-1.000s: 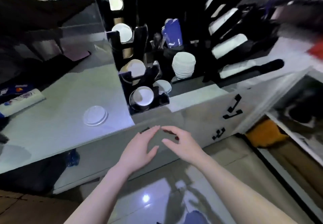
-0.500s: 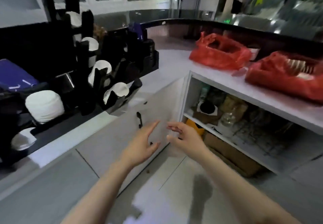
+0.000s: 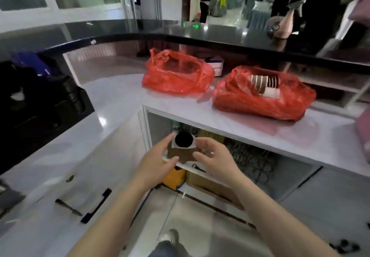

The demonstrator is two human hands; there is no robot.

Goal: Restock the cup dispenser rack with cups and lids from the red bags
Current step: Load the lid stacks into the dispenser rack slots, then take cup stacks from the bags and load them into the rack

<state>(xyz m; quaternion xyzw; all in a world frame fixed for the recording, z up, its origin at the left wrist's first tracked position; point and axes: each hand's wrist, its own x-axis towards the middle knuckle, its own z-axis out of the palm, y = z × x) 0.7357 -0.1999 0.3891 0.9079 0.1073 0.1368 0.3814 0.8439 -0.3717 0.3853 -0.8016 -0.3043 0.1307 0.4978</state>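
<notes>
Two red plastic bags sit on the white counter (image 3: 260,136). The left red bag (image 3: 176,74) gapes open, its contents not visible. The right red bag (image 3: 260,96) shows a stack of brown-and-white cups (image 3: 264,84) lying on its side. The black dispenser rack (image 3: 40,104) is at the left edge, dark and blurred. My left hand (image 3: 158,162) and my right hand (image 3: 216,158) hover empty in front of me, below the counter edge, fingers relaxed and facing each other, well short of both bags.
An open shelf under the counter (image 3: 200,172) holds a cardboard box, a yellow item and a wire rack. White cabinet doors with black handles (image 3: 96,204) are at lower left. A raised black ledge (image 3: 220,40) runs behind the bags; people stand beyond it.
My view has swung right from the rack to the counter with the two red bags, which are now nearer and central. Both hands stay empty in front of me.
</notes>
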